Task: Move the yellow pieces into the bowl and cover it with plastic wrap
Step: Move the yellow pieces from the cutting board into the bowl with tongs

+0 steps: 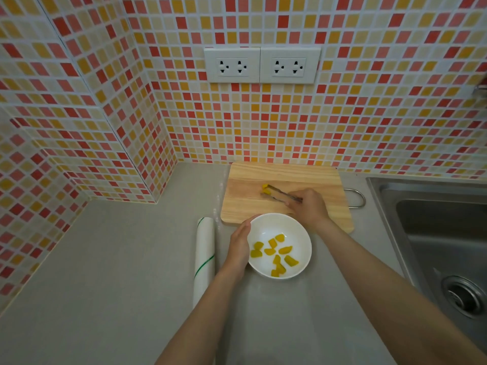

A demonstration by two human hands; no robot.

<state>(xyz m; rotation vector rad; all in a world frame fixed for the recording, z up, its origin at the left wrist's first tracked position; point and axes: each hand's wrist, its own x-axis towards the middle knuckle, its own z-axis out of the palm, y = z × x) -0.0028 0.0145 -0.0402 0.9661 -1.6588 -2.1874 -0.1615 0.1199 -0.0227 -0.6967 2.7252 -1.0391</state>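
A white bowl [297, 229] stands on the grey counter just in front of the wooden cutting board [303, 175]. Several yellow pieces [276, 255] lie inside it. My left hand [240, 243] cups the bowl's left rim. My right hand [308, 208] grips metal tongs [283, 194] over the board. The tong tips pinch one yellow piece [266, 189] near the board's middle. A roll of plastic wrap [204, 259] lies on the counter left of the bowl, close to my left wrist.
A steel sink [437, 233] with a drain sits to the right. A metal loop [357, 197] sticks out at the board's right edge. Tiled walls close off the back and left, with two socket plates [262, 65] above the board. Grey counter [105, 259] stretches left.
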